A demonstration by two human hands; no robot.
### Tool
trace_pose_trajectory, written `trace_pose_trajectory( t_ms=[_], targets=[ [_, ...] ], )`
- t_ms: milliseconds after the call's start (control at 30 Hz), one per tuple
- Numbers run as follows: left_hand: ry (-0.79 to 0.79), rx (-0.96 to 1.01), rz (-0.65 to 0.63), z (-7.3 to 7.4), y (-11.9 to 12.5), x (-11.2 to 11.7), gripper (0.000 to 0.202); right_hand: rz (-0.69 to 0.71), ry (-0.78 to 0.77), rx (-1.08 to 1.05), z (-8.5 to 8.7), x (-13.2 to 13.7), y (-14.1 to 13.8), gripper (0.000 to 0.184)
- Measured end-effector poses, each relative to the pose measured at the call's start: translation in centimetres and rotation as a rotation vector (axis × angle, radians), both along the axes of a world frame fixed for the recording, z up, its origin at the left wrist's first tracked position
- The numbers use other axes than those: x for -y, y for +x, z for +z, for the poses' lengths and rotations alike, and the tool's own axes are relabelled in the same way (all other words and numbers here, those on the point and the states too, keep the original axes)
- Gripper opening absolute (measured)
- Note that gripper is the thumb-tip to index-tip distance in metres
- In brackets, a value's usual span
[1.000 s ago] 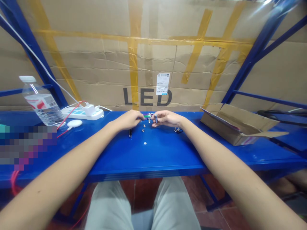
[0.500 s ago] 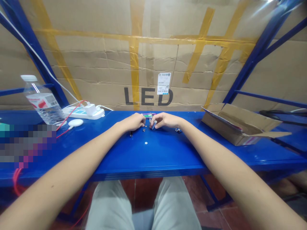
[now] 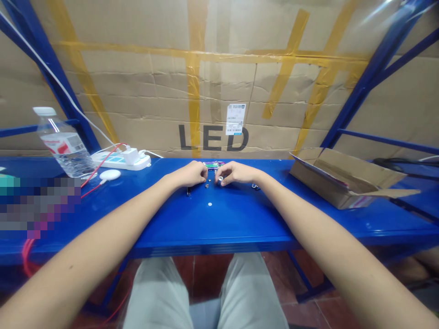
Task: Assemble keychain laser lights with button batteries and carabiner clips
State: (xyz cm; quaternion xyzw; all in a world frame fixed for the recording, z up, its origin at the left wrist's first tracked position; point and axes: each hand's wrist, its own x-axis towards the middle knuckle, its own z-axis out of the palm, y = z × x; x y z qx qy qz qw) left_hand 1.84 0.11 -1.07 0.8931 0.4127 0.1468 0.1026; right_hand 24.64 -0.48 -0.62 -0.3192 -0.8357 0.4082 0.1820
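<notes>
While your right hand (image 3: 238, 172) pinches a tube (image 3: 220, 180) between barely parted fingertips, your left hand (image 3: 192, 174) sits curled at nine o'clock, its closure and hold impossible to tell; metal bits (image 3: 206, 186) lie between, coloured rods (image 3: 212, 165) at eleven, a disc (image 3: 210, 204) at seven

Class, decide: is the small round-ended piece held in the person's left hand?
No, the right hand holds the small round-ended piece.

A blue table (image 3: 206, 228) carries small parts (image 3: 206, 186) and a carton (image 3: 315, 182).
</notes>
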Motion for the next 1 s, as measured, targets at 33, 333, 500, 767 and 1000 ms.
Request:
trace_pose_trajectory(
  t_ms=[33, 333, 500, 767, 1000],
  targets=[
    [0.028, 0.032, -0.010, 0.1, 0.0, 0.2, 0.010, -0.005, 0.009, 0.004, 0.0, 0.0, 0.1, 0.020],
    [0.254, 0.368, -0.264, 1.2, 1.7, 2.6, 0.015, -0.063, 0.047, -0.035, -0.8, -1.0, 0.9, 0.014],
    [0.347, 0.284, -0.299, 0.8, 2.2, 2.6, 0.011, -0.047, 0.047, -0.045, -1.0, -1.2, 0.8, 0.016],
    [0.422, 0.218, -0.317, 0.7, 2.1, 2.1, 0.011, -0.048, 0.050, -0.058, -0.8, -0.9, 0.6, 0.012],
    [0.392, 0.243, -0.328, 0.7, 2.1, 2.1, 0.011, -0.048, 0.054, -0.061, -1.2, -1.3, 0.6, 0.015]
  ],
)
